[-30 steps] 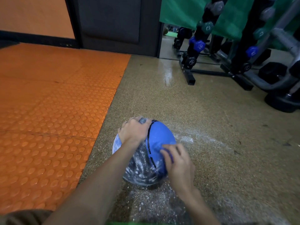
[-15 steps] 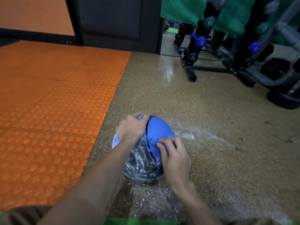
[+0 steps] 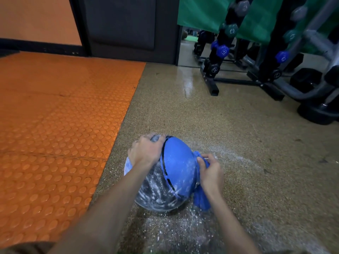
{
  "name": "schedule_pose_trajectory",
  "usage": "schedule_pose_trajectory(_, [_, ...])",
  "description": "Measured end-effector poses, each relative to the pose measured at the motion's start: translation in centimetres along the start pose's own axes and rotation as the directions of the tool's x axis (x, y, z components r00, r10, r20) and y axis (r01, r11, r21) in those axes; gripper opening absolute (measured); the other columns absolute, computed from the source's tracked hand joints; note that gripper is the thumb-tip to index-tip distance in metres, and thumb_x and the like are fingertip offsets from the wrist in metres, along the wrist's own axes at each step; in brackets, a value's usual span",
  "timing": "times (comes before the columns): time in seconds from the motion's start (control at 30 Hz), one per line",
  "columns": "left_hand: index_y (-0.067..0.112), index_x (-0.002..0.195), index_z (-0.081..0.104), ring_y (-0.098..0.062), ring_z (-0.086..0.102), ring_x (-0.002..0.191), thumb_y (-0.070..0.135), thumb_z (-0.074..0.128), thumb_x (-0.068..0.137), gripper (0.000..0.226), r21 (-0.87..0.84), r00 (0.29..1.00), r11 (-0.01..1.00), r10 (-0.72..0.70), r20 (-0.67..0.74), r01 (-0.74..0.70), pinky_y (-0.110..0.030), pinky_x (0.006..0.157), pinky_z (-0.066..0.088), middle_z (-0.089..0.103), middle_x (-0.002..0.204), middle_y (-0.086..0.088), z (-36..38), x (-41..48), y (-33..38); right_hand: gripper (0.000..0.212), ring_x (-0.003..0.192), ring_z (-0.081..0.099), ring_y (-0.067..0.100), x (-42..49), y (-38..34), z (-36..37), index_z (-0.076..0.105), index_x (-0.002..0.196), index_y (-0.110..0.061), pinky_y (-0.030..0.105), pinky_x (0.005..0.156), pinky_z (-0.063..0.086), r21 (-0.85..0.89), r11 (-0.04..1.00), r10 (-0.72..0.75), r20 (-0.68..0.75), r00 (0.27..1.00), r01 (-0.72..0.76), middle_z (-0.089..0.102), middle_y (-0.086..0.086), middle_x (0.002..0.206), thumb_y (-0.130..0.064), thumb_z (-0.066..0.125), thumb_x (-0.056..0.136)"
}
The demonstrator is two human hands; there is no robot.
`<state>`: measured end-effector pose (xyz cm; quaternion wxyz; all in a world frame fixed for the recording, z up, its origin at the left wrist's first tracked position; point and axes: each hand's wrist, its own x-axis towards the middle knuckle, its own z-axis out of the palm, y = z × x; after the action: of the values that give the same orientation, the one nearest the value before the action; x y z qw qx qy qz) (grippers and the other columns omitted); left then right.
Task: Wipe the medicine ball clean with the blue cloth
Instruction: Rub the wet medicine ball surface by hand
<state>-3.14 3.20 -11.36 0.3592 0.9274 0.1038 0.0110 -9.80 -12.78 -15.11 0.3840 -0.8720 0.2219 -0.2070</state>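
Medicine ball [image 3: 178, 167] on the speckled floor [image 3: 238, 140], left hand [image 3: 146, 153] gripping its top. Right hand [image 3: 211, 174], clutching the blue cloth [image 3: 200, 200], has swept from front face to right flank. Blue panel looks cleaner; black panel remains powdery.

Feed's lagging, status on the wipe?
Left hand holds medicine ball. Right hand grips blue cloth against its right side. White powder on dark half.

I'm in a gym: a rack [image 3: 211, 85] of hex dumbbells [image 3: 222, 51] stands ahead, an orange studded mat [image 3: 55, 116] at my left. The blurred grey frame [image 3: 315, 41] beyond may be a machine.
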Motion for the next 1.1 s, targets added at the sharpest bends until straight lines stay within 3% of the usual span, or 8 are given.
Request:
schedule_pose_trajectory(0.07, [0.035, 0.130, 0.053, -0.024, 0.051, 0.121, 0.069, 0.038, 0.086, 0.057, 0.019, 1.000, 1.000, 0.004, -0.007, -0.003, -0.041, 0.102, 0.038, 0.057, 0.133, 0.005, 0.2, 0.1, 0.1, 0.011, 0.065, 0.053, 0.013, -0.5, -0.6, -0.4, 0.063, 0.095, -0.022, 0.024, 0.051, 0.036, -0.020, 0.999, -0.050, 0.020, 0.999, 0.050, 0.068, 0.001, 0.097, -0.029, 0.056, 0.090])
schedule_pose_trajectory(0.2, [0.035, 0.130, 0.053, -0.025, 0.050, 0.122, 0.065, 0.042, 0.087, 0.054, 0.018, 1.000, 1.000, -0.002, 0.010, 0.002, -0.038, 0.101, 0.037, 0.058, 0.132, 0.002, 0.1, 0.6, 0.1, 0.008, 0.061, 0.052, 0.008, -5.3, -1.9, -0.3, 0.068, 0.090, -0.020, 0.011, 0.051, 0.034, -0.038, 0.903, -0.428, -0.009, 0.904, 0.428, 0.061, -0.005, 0.085, -0.024, 0.067, 0.083])
schedule_pose_trajectory(0.4, [0.037, 0.129, 0.054, -0.024, 0.050, 0.122, 0.068, 0.039, 0.085, 0.056, 0.003, 1.000, 1.000, -0.013, 0.004, 0.013, -0.042, 0.102, 0.038, 0.057, 0.132, 0.008, 0.5, 0.5, -0.2, 0.013, 0.062, 0.048, 0.012, -0.4, 0.2, -0.5, 0.063, 0.099, -0.019, 0.016, 0.045, 0.030, -0.048, 0.998, 0.033, -0.024, 0.999, -0.034, 0.066, 0.001, 0.092, -0.026, 0.054, 0.092])
schedule_pose_trajectory(0.63, [0.036, 0.129, 0.054, -0.025, 0.050, 0.122, 0.063, 0.042, 0.086, 0.053, 0.014, 1.000, 1.000, -0.005, 0.028, 0.005, -0.038, 0.102, 0.038, 0.059, 0.130, 0.003, 0.1, 0.8, 0.0, 0.015, 0.060, 0.048, 0.003, -5.1, -2.1, -0.2, 0.068, 0.089, -0.023, 0.003, 0.059, 0.034, -0.009, 0.889, -0.458, -0.041, 0.888, 0.458, 0.056, -0.014, 0.083, -0.034, 0.059, 0.085])
schedule_pose_trajectory(0.77, [0.037, 0.126, 0.056, -0.023, 0.055, 0.114, 0.068, 0.040, 0.084, 0.054, -0.013, 1.000, 1.000, -0.014, -0.001, 0.014, -0.041, 0.098, 0.042, 0.063, 0.123, 0.006, 0.4, 0.8, -0.5, 0.016, 0.064, 0.049, 0.009, -1.0, -0.8, -0.4, 0.065, 0.100, -0.019, 0.011, 0.048, 0.031, 0.011, 0.998, -0.053, -0.025, 0.998, 0.054, 0.064, -0.006, 0.096, -0.027, 0.057, 0.090])
schedule_pose_trajectory(0.83, [0.036, 0.127, 0.056, -0.024, 0.053, 0.116, 0.066, 0.041, 0.085, 0.054, -0.007, 1.000, 1.000, -0.016, -0.015, 0.015, -0.041, 0.100, 0.040, 0.062, 0.125, 0.005, 0.6, 0.6, -0.3, 0.017, 0.064, 0.048, 0.011, -0.4, -0.6, -0.7, 0.064, 0.103, -0.020, 0.014, 0.046, 0.028, -0.041, 0.999, 0.017, -0.010, 1.000, -0.017, 0.067, -0.001, 0.097, -0.028, 0.054, 0.092])
schedule_pose_trajectory(1.0, [0.035, 0.130, 0.054, -0.025, 0.050, 0.122, 0.063, 0.043, 0.087, 0.053, 0.019, 1.000, 1.000, -0.007, 0.003, 0.007, -0.037, 0.100, 0.036, 0.059, 0.130, 0.001, 0.1, 0.3, 0.2, 0.018, 0.069, 0.056, 0.010, -5.1, -3.0, -0.4, 0.068, 0.093, -0.025, 0.020, 0.053, 0.042, -0.040, 0.910, -0.412, 0.006, 0.911, 0.412, 0.063, -0.009, 0.091, -0.037, 0.055, 0.088])
schedule_pose_trajectory(1.1, [0.036, 0.130, 0.054, -0.023, 0.050, 0.122, 0.065, 0.042, 0.087, 0.053, 0.002, 1.000, 1.000, 0.021, -0.003, -0.021, -0.036, 0.101, 0.038, 0.057, 0.133, 0.005, 0.0, -0.1, -0.2, 0.015, 0.064, 0.052, 0.005, -4.1, -2.4, -0.5, 0.067, 0.096, -0.023, 0.008, 0.049, 0.031, -0.028, 0.931, -0.365, -0.021, 0.931, 0.364, 0.063, -0.008, 0.090, -0.032, 0.058, 0.088])
